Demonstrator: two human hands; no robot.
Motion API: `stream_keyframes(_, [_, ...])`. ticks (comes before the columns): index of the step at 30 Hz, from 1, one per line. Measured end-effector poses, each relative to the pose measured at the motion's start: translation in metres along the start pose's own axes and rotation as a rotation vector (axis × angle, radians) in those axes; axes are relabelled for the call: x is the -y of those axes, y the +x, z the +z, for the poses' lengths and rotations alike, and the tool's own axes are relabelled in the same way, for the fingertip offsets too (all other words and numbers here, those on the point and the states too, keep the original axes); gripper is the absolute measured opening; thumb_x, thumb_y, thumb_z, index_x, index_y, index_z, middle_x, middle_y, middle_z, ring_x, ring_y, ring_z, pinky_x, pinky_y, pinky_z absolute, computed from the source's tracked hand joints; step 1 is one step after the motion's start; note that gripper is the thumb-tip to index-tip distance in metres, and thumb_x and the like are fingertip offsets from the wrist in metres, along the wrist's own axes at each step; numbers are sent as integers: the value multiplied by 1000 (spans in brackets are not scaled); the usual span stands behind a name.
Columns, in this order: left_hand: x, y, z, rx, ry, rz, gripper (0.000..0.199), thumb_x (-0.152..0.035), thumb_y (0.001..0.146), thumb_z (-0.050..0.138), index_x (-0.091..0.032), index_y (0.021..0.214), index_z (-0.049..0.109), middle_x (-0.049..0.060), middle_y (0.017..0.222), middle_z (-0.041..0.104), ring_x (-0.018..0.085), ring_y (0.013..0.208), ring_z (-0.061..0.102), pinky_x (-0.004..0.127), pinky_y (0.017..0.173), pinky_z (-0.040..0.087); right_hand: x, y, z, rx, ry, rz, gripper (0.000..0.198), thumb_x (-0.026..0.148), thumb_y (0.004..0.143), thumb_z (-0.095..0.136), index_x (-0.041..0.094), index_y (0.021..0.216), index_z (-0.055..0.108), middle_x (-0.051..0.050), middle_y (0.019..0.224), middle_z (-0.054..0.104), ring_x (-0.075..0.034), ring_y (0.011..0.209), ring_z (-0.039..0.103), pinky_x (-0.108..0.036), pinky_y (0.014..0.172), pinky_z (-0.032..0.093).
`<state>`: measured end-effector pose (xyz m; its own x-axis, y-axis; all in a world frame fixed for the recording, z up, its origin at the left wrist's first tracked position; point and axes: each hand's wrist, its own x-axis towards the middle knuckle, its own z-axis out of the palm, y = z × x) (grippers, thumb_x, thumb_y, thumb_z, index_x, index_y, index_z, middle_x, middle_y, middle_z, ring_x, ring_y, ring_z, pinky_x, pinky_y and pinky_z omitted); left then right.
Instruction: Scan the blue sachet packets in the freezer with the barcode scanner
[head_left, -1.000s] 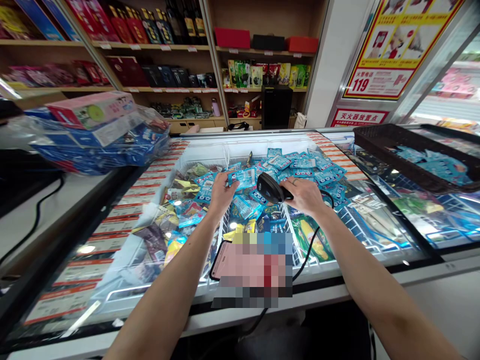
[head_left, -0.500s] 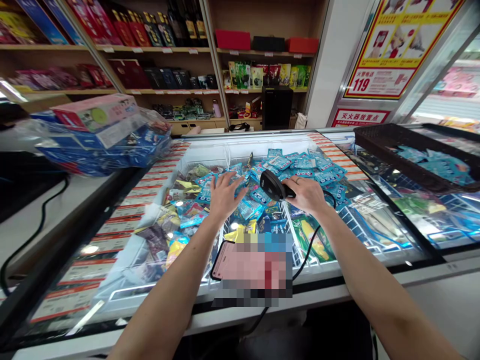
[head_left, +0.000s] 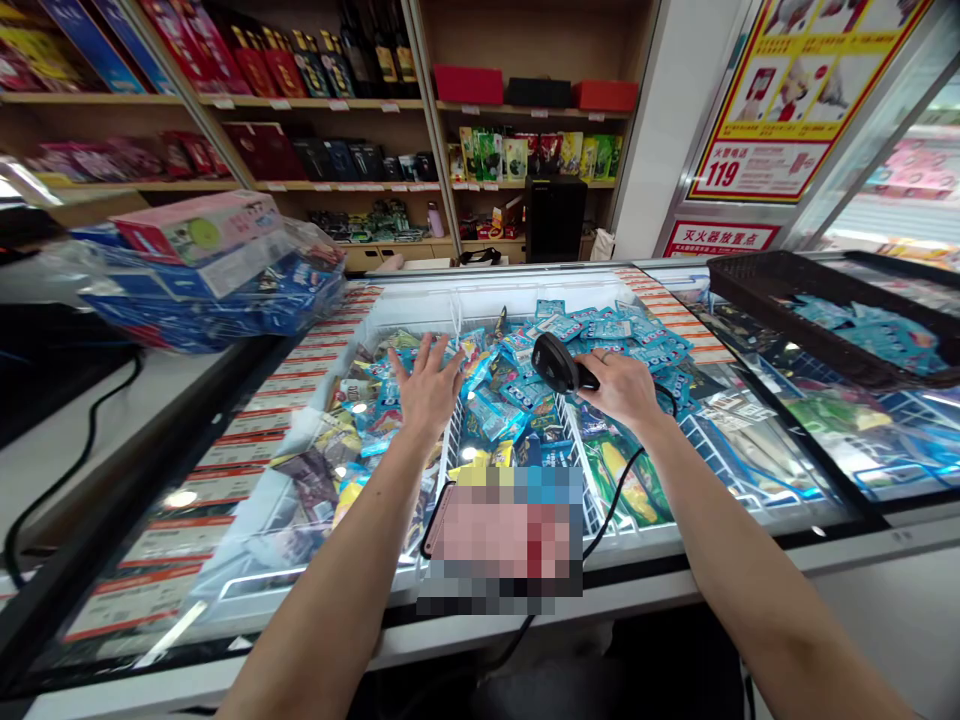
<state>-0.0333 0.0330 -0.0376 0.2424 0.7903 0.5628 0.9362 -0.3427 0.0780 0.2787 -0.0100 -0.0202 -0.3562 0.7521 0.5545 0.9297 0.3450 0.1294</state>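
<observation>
My right hand (head_left: 621,386) grips a black barcode scanner (head_left: 555,364) by its handle, its head pointing left. A dark cable runs from it down over the freezer's front edge. Fingers spread, my left hand (head_left: 429,388) hovers over or rests on the glass top of the chest freezer (head_left: 285,590); contact is hard to tell. A pile of blue packets (head_left: 600,325) lies beyond and around the scanner. Nearer me is a phone (head_left: 436,520), mostly blurred out by pixelation. Through the glass, wire baskets hold bagged frozen goods (head_left: 326,470).
At left stands a plastic-wrapped stack of blue boxes (head_left: 247,300) with a pink box (head_left: 202,225) on top. A dark brown basket (head_left: 817,345) holding blue packets sits at right. Stocked shelves (head_left: 315,102) and a black speaker-like box (head_left: 555,220) are behind the freezer.
My left hand has moved left, away from the scanner, with its fingers still spread. My right hand and the scanner have shifted slightly right.
</observation>
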Motion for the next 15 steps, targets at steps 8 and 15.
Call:
stream_keyframes(8, [-34, 10, 15, 220, -277, 215, 45, -46, 95, 35, -27, 132, 51, 6, 133, 57, 23, 128, 48, 50, 114, 23, 0, 1, -1, 10, 25, 14, 30, 37, 85, 57, 24, 112, 61, -4, 92, 67, -19, 83, 59, -28, 67, 34])
stream_keyframes(15, [-43, 16, 19, 350, -373, 369, 54, -52, 93, 36, -29, 143, 37, 3, 145, 46, 22, 138, 36, 44, 114, 24, -1, 0, 0, -3, 4, 13, 29, 37, 86, 55, 25, 111, 61, -3, 93, 66, -19, 83, 60, -28, 67, 34])
